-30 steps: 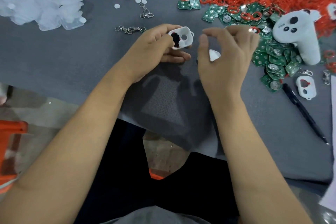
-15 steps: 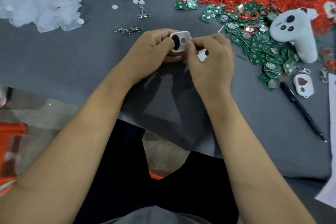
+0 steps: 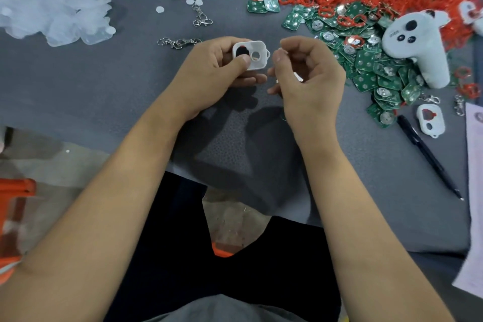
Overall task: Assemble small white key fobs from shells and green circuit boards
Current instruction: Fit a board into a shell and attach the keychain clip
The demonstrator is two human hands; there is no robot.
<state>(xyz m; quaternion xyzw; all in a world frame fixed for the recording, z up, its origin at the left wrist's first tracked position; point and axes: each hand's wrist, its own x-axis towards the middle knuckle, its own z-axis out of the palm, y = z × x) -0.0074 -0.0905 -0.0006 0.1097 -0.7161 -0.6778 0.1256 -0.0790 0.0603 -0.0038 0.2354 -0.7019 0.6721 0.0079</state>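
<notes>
My left hand (image 3: pixel 209 68) pinches a small white rounded plastic fob shell (image 3: pixel 252 55) above the grey table (image 3: pixel 78 81). My right hand (image 3: pixel 308 73) hovers beside it, fingers curled; whether it holds anything, I cannot tell. Keeping the shell level should help the next part seat.

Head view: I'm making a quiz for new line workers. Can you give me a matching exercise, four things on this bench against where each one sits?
Things:
1. white shell
2. black pen
3. green circuit boards
4. clear covers

Places:
A. heaped at the far left of the table
B. gripped in the left hand
C. lying alone at the near right
D. piled right of the right hand

Pairs: 1-B, 2-C, 3-D, 4-A
</notes>
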